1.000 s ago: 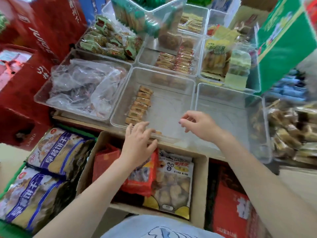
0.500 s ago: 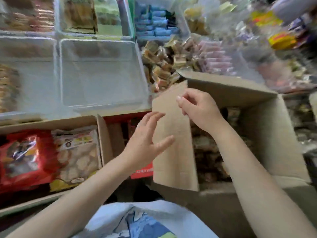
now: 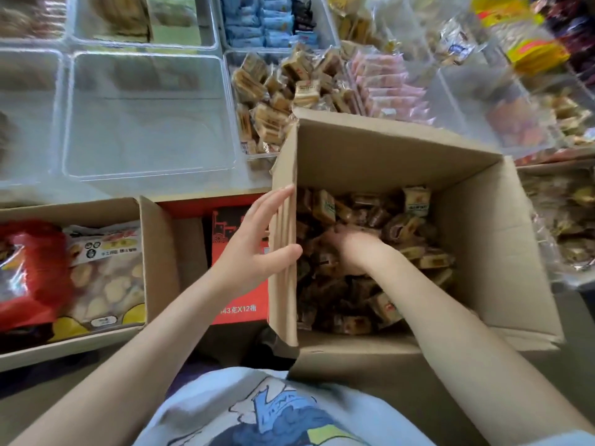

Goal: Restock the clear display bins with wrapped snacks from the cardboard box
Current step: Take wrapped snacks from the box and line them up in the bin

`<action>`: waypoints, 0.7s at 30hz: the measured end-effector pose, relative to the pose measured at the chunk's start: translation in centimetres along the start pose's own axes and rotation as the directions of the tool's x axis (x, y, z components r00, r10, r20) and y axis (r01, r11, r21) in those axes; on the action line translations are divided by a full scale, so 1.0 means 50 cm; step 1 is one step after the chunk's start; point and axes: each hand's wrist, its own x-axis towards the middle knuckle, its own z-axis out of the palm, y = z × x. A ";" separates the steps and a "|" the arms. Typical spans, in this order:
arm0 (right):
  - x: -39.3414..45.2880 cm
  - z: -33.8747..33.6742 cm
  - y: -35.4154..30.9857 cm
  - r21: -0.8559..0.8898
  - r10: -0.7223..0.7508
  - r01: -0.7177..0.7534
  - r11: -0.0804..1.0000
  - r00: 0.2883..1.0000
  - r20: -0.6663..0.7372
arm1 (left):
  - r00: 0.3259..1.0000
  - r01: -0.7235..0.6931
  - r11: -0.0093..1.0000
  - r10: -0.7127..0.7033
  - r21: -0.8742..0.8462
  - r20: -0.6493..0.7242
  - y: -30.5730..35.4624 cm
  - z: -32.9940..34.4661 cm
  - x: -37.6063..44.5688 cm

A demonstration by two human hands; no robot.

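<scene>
An open cardboard box [image 3: 476, 239] stands in front of me, filled with small brown wrapped snacks [image 3: 415, 201]. My left hand [image 3: 257, 239] presses flat against the box's upright left flap [image 3: 285, 201], thumb hooked on the flap's inner side. My right hand [image 3: 351, 246] is down inside the box among the snacks, fingers buried in the pile; whether it grips any is hidden. A large clear display bin [image 3: 148, 162] sits empty beyond the box to the left. A bin [image 3: 244, 152] of similar brown snacks lies just behind the box.
Another cardboard box [image 3: 154, 246] at left holds a red bag [image 3: 32, 268] and a cookie bag [image 3: 106, 268]. A red carton [image 3: 231, 304] sits between the boxes. Bins of blue packets [image 3: 267, 24] and pink packets [image 3: 389, 88] fill the back; more snacks lie at right.
My view swung right from the display bins to the cardboard box. My left hand took hold of the left flap and pushed it open; my right hand dropped into the snack pile.
</scene>
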 end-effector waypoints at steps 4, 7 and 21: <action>-0.026 -0.042 0.053 0.474 -0.026 0.071 0.878 0.995 -0.101 | 1.000 0.011 1.000 -0.011 0.011 0.004 0.000 -0.003 0.000; -0.069 -0.088 0.063 0.922 -0.127 0.161 0.352 0.984 -0.124 | 1.000 0.018 1.000 -0.018 0.001 -0.006 0.002 -0.014 0.002; -0.047 -0.291 -0.304 0.947 -0.356 0.306 0.091 0.899 -0.256 | 0.825 0.277 0.948 -0.150 0.159 -0.545 -0.138 -0.361 -0.050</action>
